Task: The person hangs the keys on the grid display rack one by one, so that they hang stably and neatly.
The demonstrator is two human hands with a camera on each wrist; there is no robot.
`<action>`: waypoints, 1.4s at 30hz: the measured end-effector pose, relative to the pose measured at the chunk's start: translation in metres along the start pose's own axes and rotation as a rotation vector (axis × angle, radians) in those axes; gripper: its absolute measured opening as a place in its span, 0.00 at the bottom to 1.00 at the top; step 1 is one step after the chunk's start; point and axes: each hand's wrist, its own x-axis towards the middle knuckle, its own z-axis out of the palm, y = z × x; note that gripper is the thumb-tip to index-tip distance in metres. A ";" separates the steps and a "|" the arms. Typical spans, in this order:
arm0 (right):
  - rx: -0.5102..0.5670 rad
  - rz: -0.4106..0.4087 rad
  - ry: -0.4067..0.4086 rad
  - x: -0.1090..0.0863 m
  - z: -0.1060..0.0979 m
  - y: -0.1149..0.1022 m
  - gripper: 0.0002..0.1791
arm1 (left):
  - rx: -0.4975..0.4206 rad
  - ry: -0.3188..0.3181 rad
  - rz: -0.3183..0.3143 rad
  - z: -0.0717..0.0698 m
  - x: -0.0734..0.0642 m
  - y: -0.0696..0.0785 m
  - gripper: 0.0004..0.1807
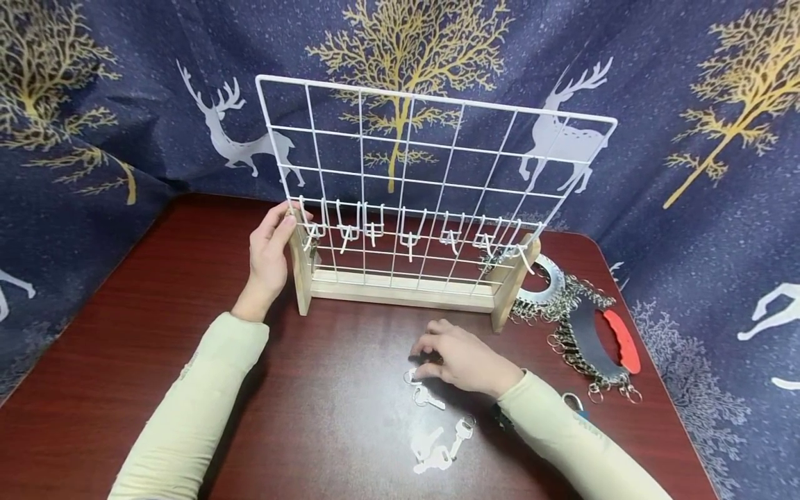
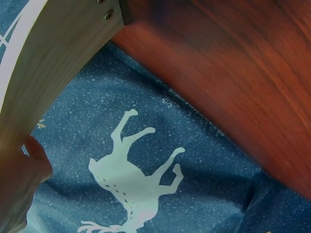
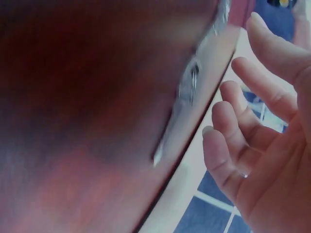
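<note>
Through the close spacing of the flat keys [image 1: 463, 430], a neighbour could be skidded when one is pinched. At half past eight, just beside the right hand [image 1: 465, 357], whose fingers are loosely curved, parted and apparently empty, the farthest key [image 1: 413, 376] is seen; beyond, at ten o'clock, the rack's wooden upright [image 1: 302, 274] is gripped by the left hand [image 1: 269, 255].

At eight o'clock the left hand [image 2: 19, 185] grips a pale wooden side post [image 2: 48, 70], which curves from there up toward eleven, where metal screws [image 2: 109, 15] show. The reddish-brown tabletop [image 2: 233, 68] fills two o'clock; blue cloth [image 2: 214, 150] bearing a white deer [image 2: 129, 180] lies toward six.
</note>
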 end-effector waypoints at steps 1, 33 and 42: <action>-0.016 -0.012 -0.008 0.001 0.002 -0.002 0.18 | 0.004 0.002 0.000 0.000 0.000 0.000 0.16; -0.623 -0.047 -0.082 0.021 0.014 -0.045 0.09 | 0.025 -0.012 0.013 0.000 0.001 0.000 0.16; -0.729 0.019 -0.087 0.020 0.018 -0.055 0.22 | 0.031 -0.007 0.005 0.000 0.000 0.001 0.16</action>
